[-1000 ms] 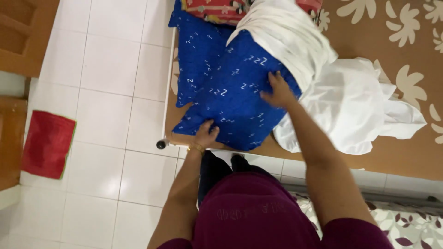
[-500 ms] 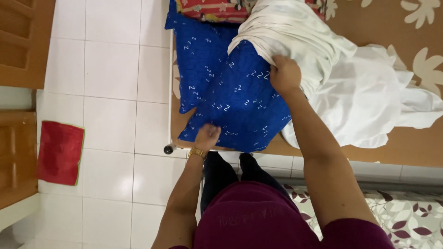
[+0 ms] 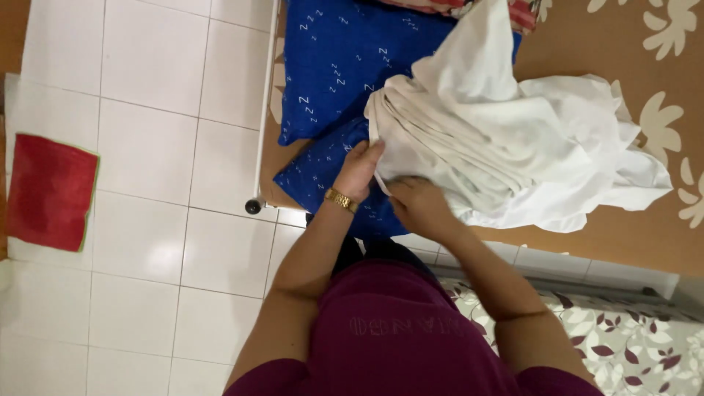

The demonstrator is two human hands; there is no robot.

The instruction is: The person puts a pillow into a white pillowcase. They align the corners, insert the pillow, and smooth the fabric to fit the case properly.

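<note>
Mattress (image 3: pixel 587 66) brown with floral print, white sheet (image 3: pixel 513 139) bunched on it, overlapping blue pillows (image 3: pixel 337 59) at the bed edge over white tile floor (image 3: pixel 161 147). Left hand (image 3: pixel 359 169) pinches the sheet's gathered edge, gold watch (image 3: pixel 341 199) on wrist; right hand (image 3: pixel 418 205) closed on the sheet's lower folds. Risk: loose folds could slip, and tugging may drag a pillow off the edge toward the red mat (image 3: pixel 48 191)

No boxes, packets, stickers, signs or screens are showing anywhere here.
</note>
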